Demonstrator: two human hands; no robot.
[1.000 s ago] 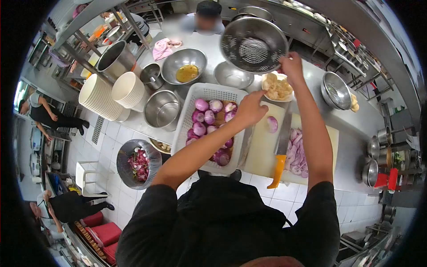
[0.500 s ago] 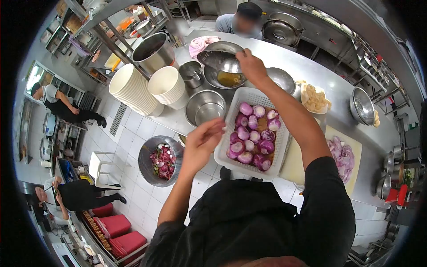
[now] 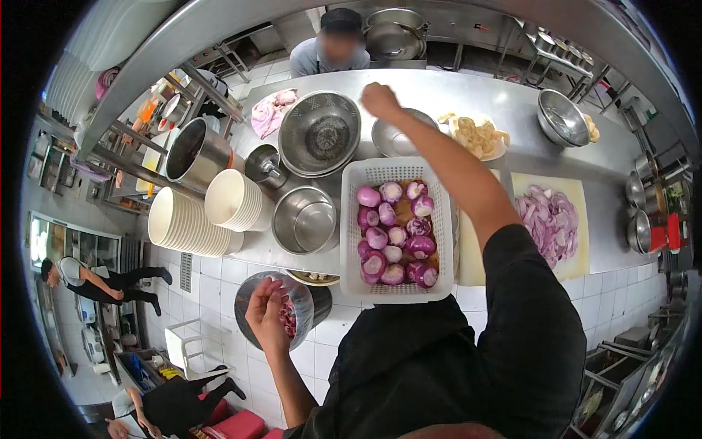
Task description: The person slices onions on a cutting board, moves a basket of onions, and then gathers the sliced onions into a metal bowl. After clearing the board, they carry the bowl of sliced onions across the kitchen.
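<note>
My right hand [image 3: 380, 101] is curled above the table, just right of a perforated steel colander [image 3: 319, 135], not touching it; nothing shows in it. My left hand [image 3: 268, 314] is held up over a lined bin [image 3: 248, 311] with red scraps, fingers loosely bent and holding nothing. In front of me a white perforated basket [image 3: 352, 219] holds several purple onions [image 3: 392, 274]. A steel bowl [image 3: 398, 135] stands behind the basket, and a steel pot [image 3: 305, 223] to its left. Sliced onion [image 3: 548, 227] lies on a pale cutting board [image 3: 574, 263] at the right.
White tub stacks [image 3: 191, 223], a tall pot [image 3: 196, 154] and a pink cloth [image 3: 272, 112] stand or lie at the left. Pale food pieces [image 3: 477, 137] and another bowl [image 3: 563, 118] are at the back right. A person [image 3: 311, 58] is beyond the table; others are at the left.
The colander, tilted in my right hand before, now sits level and released, covering the bowl with yellowish liquid. My left hand has moved down and left. The view has shifted.
</note>
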